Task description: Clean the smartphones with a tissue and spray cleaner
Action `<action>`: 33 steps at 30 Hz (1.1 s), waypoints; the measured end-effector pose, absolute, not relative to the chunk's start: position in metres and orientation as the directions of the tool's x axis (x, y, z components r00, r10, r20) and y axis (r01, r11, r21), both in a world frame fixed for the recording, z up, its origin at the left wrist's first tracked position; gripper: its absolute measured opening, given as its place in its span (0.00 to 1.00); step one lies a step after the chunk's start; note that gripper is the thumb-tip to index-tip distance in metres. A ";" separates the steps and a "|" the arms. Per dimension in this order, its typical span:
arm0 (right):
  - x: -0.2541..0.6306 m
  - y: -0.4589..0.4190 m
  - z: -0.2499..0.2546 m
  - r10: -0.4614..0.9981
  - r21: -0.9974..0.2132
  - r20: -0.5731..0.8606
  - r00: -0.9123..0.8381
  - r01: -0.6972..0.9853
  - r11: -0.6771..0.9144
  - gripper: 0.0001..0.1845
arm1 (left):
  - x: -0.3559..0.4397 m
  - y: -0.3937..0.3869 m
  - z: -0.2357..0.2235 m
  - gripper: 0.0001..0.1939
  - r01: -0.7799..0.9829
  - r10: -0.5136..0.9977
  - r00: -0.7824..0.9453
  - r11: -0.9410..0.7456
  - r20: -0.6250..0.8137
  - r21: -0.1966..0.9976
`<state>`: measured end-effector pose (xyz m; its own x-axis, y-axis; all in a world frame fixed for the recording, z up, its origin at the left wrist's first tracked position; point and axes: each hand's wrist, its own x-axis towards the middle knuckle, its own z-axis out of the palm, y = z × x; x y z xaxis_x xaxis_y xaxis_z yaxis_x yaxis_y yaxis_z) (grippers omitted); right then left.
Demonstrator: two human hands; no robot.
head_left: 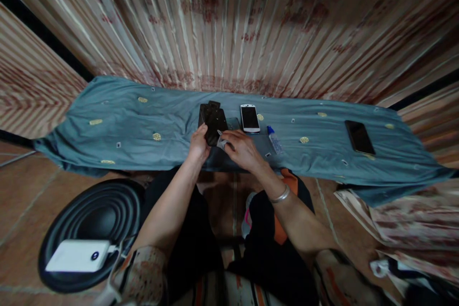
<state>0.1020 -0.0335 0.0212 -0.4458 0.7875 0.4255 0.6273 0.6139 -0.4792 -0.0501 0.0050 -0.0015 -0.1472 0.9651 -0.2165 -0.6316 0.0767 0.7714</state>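
My left hand (199, 145) grips the near edge of a black phone (216, 125), holding it tilted over the blue-grey cloth (143, 124). More dark phones (207, 110) lie stacked just behind it. My right hand (242, 149) is closed, pinching a small whitish wipe (222, 143) against the phone's lower corner. A white phone (250, 118) lies face up just right of my hands. A small clear bottle with a blue cap (274, 140) lies beside it.
Another black phone (359, 137) lies far right on the cloth. A striped curtain (251, 24) hangs behind. A black round stool (96, 220) with a white power bank (79, 255) stands at lower left on the tiled floor.
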 end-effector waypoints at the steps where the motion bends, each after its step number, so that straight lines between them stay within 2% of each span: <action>1: 0.099 -0.034 0.022 0.785 -0.481 0.421 -0.454 0.622 0.618 0.17 | -0.050 0.005 -0.001 0.03 -0.628 0.962 -0.155 0.079 -0.225 0.774; 8: 0.079 -0.033 0.026 0.776 -0.505 0.404 -0.485 0.589 0.631 0.16 | -0.053 0.006 -0.006 0.07 -0.585 0.947 -0.220 0.063 -0.234 0.809; 12: 0.069 -0.032 0.026 0.772 -0.505 0.392 -0.501 0.584 0.635 0.15 | -0.058 0.006 -0.013 0.08 -0.539 0.954 -0.200 0.083 -0.223 0.838; 20: 0.068 -0.032 0.024 0.746 -0.483 0.396 -0.536 0.569 0.666 0.15 | -0.067 0.003 -0.008 0.09 -0.557 0.948 -0.209 0.084 -0.238 0.826; 23: 0.075 -0.032 0.024 0.755 -0.479 0.398 -0.521 0.583 0.656 0.15 | -0.068 0.002 -0.004 0.11 -0.572 0.946 -0.213 0.083 -0.246 0.816; 29: 0.089 -0.031 0.025 0.783 -0.488 0.385 -0.489 0.613 0.622 0.14 | -0.066 0.000 0.002 0.04 -0.610 0.959 -0.175 0.073 -0.224 0.789; 33: 0.093 -0.027 0.020 0.802 -0.493 0.399 -0.443 0.634 0.596 0.14 | -0.057 -0.004 -0.002 0.08 -0.597 0.970 -0.135 0.085 -0.204 0.798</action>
